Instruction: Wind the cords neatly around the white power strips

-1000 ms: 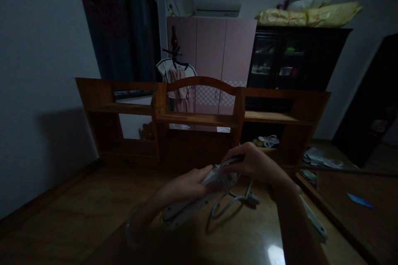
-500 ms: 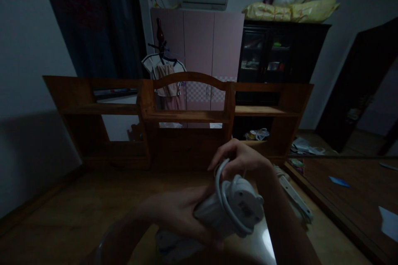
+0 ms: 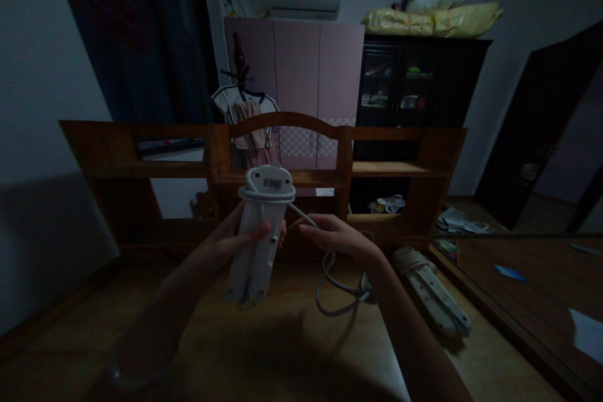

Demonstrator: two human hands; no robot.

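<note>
My left hand (image 3: 235, 240) grips a white power strip (image 3: 258, 232) and holds it upright above the wooden desk (image 3: 292, 339). A loop of its white cord (image 3: 339, 289) is wound round the strip's top end. My right hand (image 3: 336, 237) pinches the cord just right of the strip; the rest of the cord hangs down in a loop to the desk top. The room is dim.
A second white power strip (image 3: 433, 289) with its cord wound round it lies on the desk at the right. A wooden shelf unit (image 3: 282, 169) stands along the desk's back edge. Behind are a pink wardrobe (image 3: 306, 81) and a dark cabinet (image 3: 414, 88).
The strip was lying low near the desk with both hands on it; it is now lifted upright with the cord looped round its top. The camera has swung slightly.
</note>
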